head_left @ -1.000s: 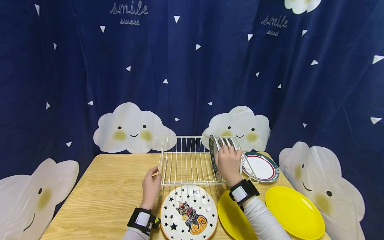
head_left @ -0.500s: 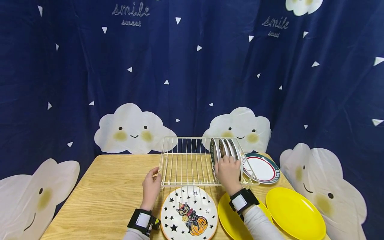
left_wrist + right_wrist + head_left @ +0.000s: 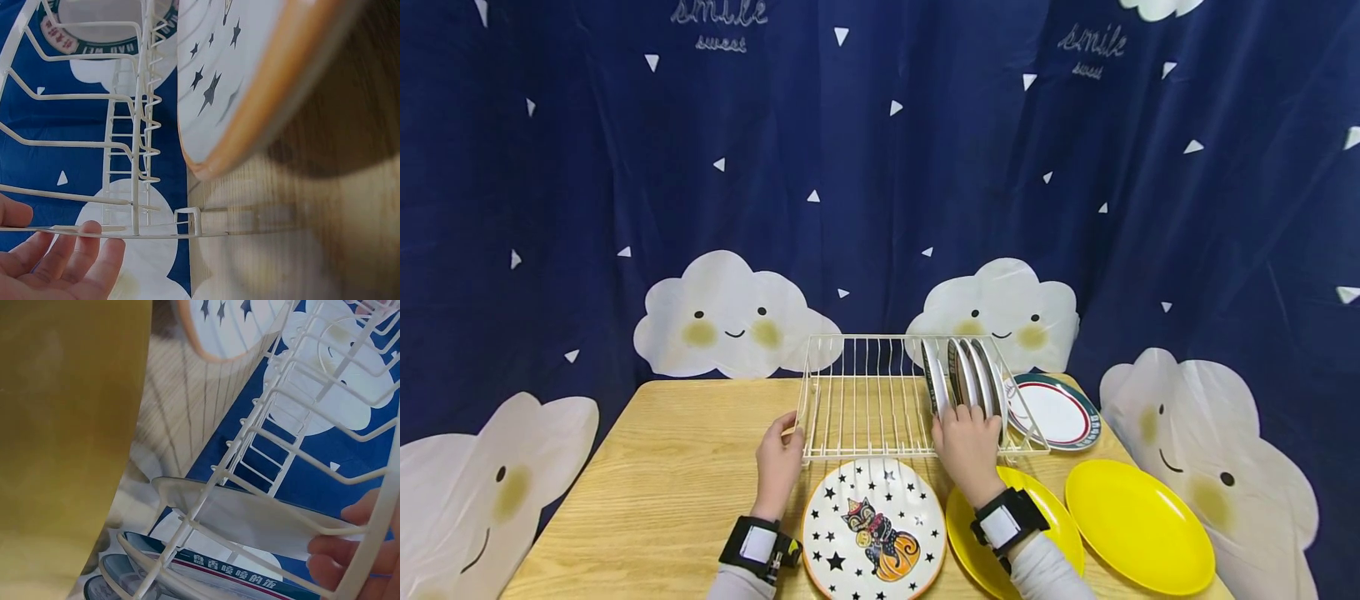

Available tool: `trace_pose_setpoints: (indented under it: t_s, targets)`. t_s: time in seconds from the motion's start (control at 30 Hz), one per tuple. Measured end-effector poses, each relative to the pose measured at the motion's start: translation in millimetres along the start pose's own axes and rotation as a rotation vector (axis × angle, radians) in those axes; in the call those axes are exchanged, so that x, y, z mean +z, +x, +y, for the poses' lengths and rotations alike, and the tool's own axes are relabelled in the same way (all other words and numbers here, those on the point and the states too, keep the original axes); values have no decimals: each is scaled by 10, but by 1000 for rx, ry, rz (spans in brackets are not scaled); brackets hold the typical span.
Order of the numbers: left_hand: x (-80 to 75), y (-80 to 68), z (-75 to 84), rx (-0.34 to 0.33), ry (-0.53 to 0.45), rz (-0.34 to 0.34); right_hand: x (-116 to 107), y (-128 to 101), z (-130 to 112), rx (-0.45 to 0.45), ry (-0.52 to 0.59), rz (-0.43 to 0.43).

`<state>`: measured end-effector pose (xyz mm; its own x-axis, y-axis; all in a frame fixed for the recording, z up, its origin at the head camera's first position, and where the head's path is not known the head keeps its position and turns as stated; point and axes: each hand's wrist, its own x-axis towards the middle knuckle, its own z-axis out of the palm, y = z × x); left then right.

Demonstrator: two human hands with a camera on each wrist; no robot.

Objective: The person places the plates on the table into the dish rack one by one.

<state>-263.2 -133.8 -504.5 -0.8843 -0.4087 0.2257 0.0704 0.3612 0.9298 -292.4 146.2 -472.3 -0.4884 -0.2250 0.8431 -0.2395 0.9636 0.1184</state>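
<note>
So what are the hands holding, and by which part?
The left hand grips the white dish rack at its front left corner. The right hand rests on the lower edges of the plates standing in the rack.

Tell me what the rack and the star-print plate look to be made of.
Rack: thin rods with a smooth, glossy white coat, probably coated steel wire. Star-print plate: glossy white face, printed cat, orange rim; likely glazed ceramic, though melamine can't be ruled out.
</note>
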Motion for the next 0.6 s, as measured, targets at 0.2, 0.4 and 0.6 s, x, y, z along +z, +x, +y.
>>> trace_pose_setpoints:
  t_s: [0.2, 0.4, 0.6]
  targets:
    - [1, -4, 10, 7, 2, 7, -72, -99, 25, 24, 73, -119]
    - [9, -9, 21, 1, -5, 9, -142, -205, 196, -67, 276, -63]
    - [-9, 7, 11, 6, -3, 5, -116, -328, 498, -58, 465, 61]
